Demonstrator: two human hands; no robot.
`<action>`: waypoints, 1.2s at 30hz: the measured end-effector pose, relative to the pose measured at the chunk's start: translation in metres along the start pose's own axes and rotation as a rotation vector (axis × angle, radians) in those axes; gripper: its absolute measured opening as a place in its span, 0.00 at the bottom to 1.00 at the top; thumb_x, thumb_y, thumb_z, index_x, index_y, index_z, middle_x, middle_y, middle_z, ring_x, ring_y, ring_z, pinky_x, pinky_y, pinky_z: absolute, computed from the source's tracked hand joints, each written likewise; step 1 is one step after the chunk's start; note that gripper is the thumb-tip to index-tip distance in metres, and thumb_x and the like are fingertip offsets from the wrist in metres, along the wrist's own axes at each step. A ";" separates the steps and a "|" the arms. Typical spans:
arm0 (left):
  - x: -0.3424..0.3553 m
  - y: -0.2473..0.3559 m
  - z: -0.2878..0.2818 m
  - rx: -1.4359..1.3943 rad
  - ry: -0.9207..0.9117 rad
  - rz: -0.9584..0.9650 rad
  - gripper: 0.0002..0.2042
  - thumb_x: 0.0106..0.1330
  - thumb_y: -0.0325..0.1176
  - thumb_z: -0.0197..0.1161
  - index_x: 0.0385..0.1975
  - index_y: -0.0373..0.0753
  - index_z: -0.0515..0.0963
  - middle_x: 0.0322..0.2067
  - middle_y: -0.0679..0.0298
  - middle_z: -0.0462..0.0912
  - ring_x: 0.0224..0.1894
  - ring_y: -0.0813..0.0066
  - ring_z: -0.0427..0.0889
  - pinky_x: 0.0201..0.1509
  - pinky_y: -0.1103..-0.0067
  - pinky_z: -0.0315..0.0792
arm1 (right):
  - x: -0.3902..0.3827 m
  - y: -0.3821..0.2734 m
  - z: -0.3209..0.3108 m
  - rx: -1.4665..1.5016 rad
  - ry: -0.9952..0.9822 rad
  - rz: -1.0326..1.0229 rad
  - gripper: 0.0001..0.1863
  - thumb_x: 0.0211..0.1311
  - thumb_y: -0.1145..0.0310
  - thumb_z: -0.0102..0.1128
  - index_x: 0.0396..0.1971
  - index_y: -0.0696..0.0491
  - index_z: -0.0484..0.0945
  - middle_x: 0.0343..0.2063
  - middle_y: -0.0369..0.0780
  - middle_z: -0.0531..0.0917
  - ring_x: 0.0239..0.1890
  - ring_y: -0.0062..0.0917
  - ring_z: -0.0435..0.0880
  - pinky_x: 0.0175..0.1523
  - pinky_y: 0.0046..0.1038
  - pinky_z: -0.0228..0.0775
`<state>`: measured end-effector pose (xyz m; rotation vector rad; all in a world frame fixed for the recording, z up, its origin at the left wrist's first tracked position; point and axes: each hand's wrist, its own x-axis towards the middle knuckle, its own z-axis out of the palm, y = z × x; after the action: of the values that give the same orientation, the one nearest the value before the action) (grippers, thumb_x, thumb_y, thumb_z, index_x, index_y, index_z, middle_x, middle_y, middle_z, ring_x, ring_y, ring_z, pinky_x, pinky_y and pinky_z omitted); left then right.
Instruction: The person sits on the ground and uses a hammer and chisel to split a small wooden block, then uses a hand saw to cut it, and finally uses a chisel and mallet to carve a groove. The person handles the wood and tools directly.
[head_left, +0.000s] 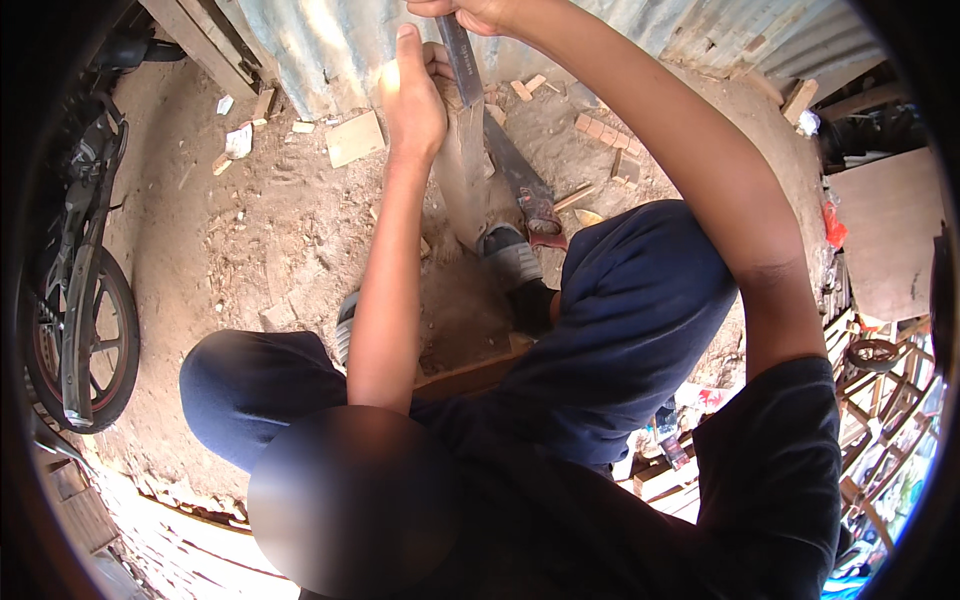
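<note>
Dark blade (461,65) in outstretched right hand (478,12)

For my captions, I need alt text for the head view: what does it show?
A person's right hand grips a dark flat tool at the picture's top, over a length of wood; the left hand is beside it, its hold unclear. Wood scraps litter dirt ground; a motorcycle stands left, corrugated metal sheeting beyond.

The brown dirt ground (280,235) beneath me looks scuffed and uneven. From the middle of my view, a crumpled white scrap (238,142) lies at ten o'clock, a flat pale board (356,139) at eleven, small wooden blocks (608,135) (roughly in a row) at one; a motorcycle (78,320) stands at nine.
</note>
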<state>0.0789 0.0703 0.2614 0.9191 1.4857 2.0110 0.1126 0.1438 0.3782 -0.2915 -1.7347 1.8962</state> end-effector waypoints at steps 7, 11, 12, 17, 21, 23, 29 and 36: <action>0.023 -0.022 -0.002 -0.126 -0.096 0.063 0.40 0.70 0.63 0.29 0.49 0.25 0.72 0.37 0.53 0.79 0.41 0.68 0.75 0.50 0.72 0.67 | -0.001 -0.012 -0.005 0.007 -0.181 0.075 0.16 0.60 0.67 0.53 0.14 0.46 0.62 0.09 0.26 0.58 0.08 0.12 0.50 0.12 0.20 0.39; 0.042 -0.047 -0.022 -0.186 -0.241 0.036 0.38 0.70 0.62 0.26 0.43 0.27 0.72 0.35 0.54 0.79 0.40 0.67 0.76 0.49 0.70 0.68 | 0.007 -0.005 -0.004 -0.010 -0.274 0.092 0.16 0.61 0.67 0.52 0.14 0.46 0.62 0.08 0.26 0.58 0.07 0.12 0.50 0.12 0.19 0.38; 0.039 -0.044 -0.019 -0.233 -0.213 0.049 0.37 0.71 0.61 0.26 0.41 0.27 0.72 0.34 0.54 0.79 0.40 0.66 0.76 0.49 0.71 0.68 | 0.008 -0.004 -0.003 -0.047 -0.287 0.104 0.16 0.60 0.67 0.52 0.14 0.46 0.62 0.08 0.26 0.58 0.08 0.12 0.51 0.12 0.19 0.38; 0.035 -0.038 -0.011 -0.322 -0.171 0.081 0.36 0.71 0.60 0.27 0.40 0.28 0.73 0.34 0.54 0.79 0.42 0.66 0.76 0.48 0.72 0.67 | 0.011 0.004 0.005 -0.141 -0.119 0.133 0.15 0.59 0.68 0.53 0.14 0.47 0.63 0.09 0.27 0.60 0.08 0.11 0.51 0.12 0.20 0.40; 0.011 -0.014 0.003 -0.290 -0.200 0.075 0.34 0.71 0.59 0.33 0.38 0.31 0.76 0.34 0.58 0.79 0.39 0.71 0.73 0.46 0.74 0.65 | -0.001 -0.004 -0.003 -0.060 0.044 0.031 0.15 0.58 0.70 0.53 0.13 0.48 0.63 0.09 0.28 0.61 0.08 0.12 0.53 0.13 0.21 0.41; 0.006 -0.019 0.000 -0.260 -0.159 0.193 0.30 0.70 0.58 0.39 0.31 0.35 0.77 0.29 0.65 0.78 0.31 0.79 0.70 0.39 0.79 0.64 | -0.003 0.001 0.002 -0.034 0.061 0.036 0.15 0.57 0.70 0.53 0.13 0.48 0.63 0.09 0.28 0.61 0.08 0.12 0.54 0.13 0.21 0.42; 0.016 -0.017 0.011 -0.292 -0.233 0.210 0.24 0.69 0.53 0.48 0.26 0.35 0.75 0.24 0.71 0.74 0.28 0.83 0.68 0.35 0.81 0.63 | -0.018 -0.017 0.004 -0.261 0.155 -0.119 0.13 0.57 0.69 0.54 0.15 0.49 0.64 0.09 0.28 0.63 0.08 0.13 0.56 0.13 0.21 0.45; 0.005 -0.011 -0.015 0.038 -0.219 0.263 0.17 0.64 0.43 0.61 0.20 0.35 0.75 0.16 0.74 0.71 0.22 0.88 0.65 0.26 0.84 0.59 | 0.005 0.020 -0.011 -0.021 0.131 -0.061 0.13 0.57 0.68 0.55 0.15 0.48 0.64 0.09 0.29 0.63 0.08 0.13 0.56 0.12 0.21 0.44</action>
<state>0.0644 0.0675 0.2487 1.3653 1.3431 1.9870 0.1089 0.1561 0.3583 -0.3585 -1.6590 1.7753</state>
